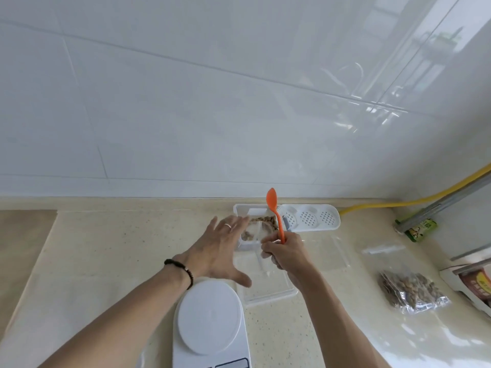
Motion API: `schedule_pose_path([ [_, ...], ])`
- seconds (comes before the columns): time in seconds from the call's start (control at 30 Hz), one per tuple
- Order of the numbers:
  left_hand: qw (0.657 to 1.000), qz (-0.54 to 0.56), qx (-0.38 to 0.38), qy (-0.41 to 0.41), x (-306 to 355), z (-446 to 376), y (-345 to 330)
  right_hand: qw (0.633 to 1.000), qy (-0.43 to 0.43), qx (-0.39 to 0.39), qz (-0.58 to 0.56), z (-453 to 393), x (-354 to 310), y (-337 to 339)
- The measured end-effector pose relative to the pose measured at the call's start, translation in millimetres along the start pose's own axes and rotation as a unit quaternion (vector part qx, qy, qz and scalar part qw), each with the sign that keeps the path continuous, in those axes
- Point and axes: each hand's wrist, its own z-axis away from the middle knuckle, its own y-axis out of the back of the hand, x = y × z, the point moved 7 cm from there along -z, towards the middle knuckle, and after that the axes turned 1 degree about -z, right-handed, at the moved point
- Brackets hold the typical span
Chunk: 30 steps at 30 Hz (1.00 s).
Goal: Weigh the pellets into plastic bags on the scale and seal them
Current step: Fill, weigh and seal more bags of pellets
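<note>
A white kitchen scale (pixel 210 322) with a round platform sits at the near edge of the counter, nothing on it. Behind it stands a clear box of brown pellets (pixel 261 221). My right hand (pixel 285 252) grips the handle of an orange spoon (pixel 273 208), bowl pointing up, and also pinches a clear plastic bag (pixel 259 236) in front of the box. My left hand (pixel 223 248) is spread open, fingers straight, reaching over the left side of the box towards the bag. A filled bag of pellets (pixel 409 289) lies on the counter at the right.
A clear plastic lid or tray (pixel 271 290) lies right of the scale. A white perforated holder (pixel 309 217) stands against the wall. An empty clear bag (pixel 382 251), a green packet (pixel 421 229), a yellow hose (pixel 414 201) and a printed box (pixel 473 285) are at the right.
</note>
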Motion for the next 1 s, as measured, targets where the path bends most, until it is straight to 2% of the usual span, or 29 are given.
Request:
schedule_pose_path([
  [0.1,0.999,-0.017,0.039,-0.006,5.0,-10.1,-5.2,0.999,-0.006,-0.032,-0.008,-5.7,1.4,-6.1],
  [0.23,0.987,0.074,0.143,-0.026,2.5,-17.1,11.2,0.999,0.002,-0.030,-0.013,-16.6,3.4,1.0],
  [0.4,0.977,0.125,0.172,-0.030,-6.2,-32.3,5.3,0.999,0.015,-0.031,-0.005,-34.6,9.7,4.7],
  [0.53,0.976,0.127,0.174,-0.002,-24.0,-37.6,-2.6,0.998,0.004,0.038,0.045,-54.0,20.1,24.8],
  [0.73,0.978,0.110,0.169,0.057,-52.1,-34.8,-12.6,0.973,0.030,0.060,0.222,-83.4,28.7,48.0],
  [0.9,0.977,0.106,0.162,0.091,-60.8,-33.0,-16.0,0.968,0.055,0.202,0.140,-83.3,20.8,74.0],
  [1.0,0.975,0.099,0.171,0.102,-58.9,-36.9,-14.7,0.957,0.098,0.246,0.121,-79.4,10.2,85.8],
])
